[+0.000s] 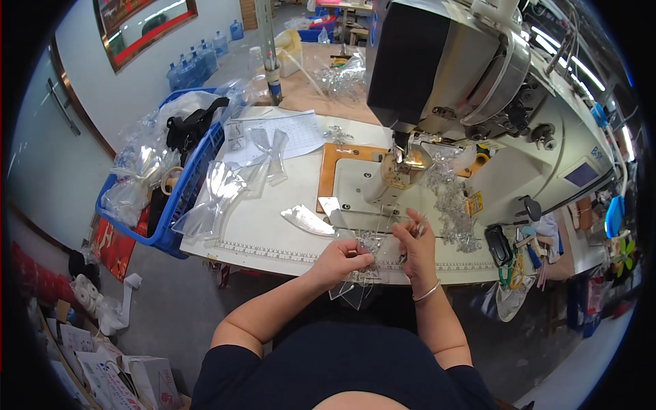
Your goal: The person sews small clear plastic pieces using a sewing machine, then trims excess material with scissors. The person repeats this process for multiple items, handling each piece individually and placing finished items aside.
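Both my hands work close together at the front edge of a white sewing table [266, 236], below the post of an industrial sewing machine [471, 61]. Thumb and fingers of my left hand [342, 261] pinch a clear plastic piece [370, 242] with glittery bits, part of which hangs over the edge. Just right of it, my right hand [415, 247] is closed with fingertips together; a bit of dark metal shows at its fingers, too small to name. Thin threads run between the hands and the machine. A shiny clear strip [307, 220] lies left of the post.
Bow-shaped clear plastic pieces [217, 195] and a gridded paper sheet [301, 133] lie on the left. A blue basket [193, 179] of plastic adjoins the table. Glittery scraps [451, 198] spread right of the post, with a black case-like object [499, 244] and yellow-handled scissors [517, 270] beyond.
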Tool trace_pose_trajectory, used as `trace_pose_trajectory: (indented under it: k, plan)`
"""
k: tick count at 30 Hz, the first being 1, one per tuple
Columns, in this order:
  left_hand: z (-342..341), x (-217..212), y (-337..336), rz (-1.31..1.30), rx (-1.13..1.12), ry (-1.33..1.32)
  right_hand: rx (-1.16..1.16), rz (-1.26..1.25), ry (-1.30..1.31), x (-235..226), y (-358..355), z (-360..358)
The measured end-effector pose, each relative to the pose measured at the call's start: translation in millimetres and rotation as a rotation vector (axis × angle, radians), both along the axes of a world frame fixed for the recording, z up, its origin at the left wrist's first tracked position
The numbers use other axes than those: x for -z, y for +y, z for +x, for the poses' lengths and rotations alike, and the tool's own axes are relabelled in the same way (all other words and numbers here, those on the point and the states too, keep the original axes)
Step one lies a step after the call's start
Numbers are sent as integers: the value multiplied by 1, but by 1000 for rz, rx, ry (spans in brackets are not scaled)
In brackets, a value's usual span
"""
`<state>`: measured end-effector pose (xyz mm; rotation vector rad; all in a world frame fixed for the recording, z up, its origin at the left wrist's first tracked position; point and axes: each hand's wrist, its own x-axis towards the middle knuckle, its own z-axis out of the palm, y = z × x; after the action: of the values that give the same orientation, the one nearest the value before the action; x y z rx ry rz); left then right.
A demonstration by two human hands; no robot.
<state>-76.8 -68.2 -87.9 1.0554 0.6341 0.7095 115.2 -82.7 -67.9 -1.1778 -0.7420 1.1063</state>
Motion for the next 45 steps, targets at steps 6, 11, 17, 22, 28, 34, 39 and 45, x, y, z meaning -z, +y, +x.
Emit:
trace_pose_trajectory:
  k: [6,11,17,22,28,34,39,45]
  plan:
    - [-4,2,1,-46,-2,73,285,598,-1321,-36,-11,-3]
    - [-2,-8,-5,164,9,258,-476,131,-682,-47,4,-4]
    - [-5,-2,1,29,-40,112,-349,80,-667,-23,26,-1]
    - [-1,0,13,-242,-529,-239,187,401,-836,-32,-7,2]
    - [5,-6,19,-182,-657,-422,-387,-16,-422,6,-26,-34]
    - [1,18,22,-6,-687,-280,-357,266,-526,-18,-20,-52]
    - [-8,1,20,-295,-641,-599,-249,190,-572,-15,3,-42]
    - [-2,-8,14,-237,-717,-585,-275,127,-343,1,-1,-44]
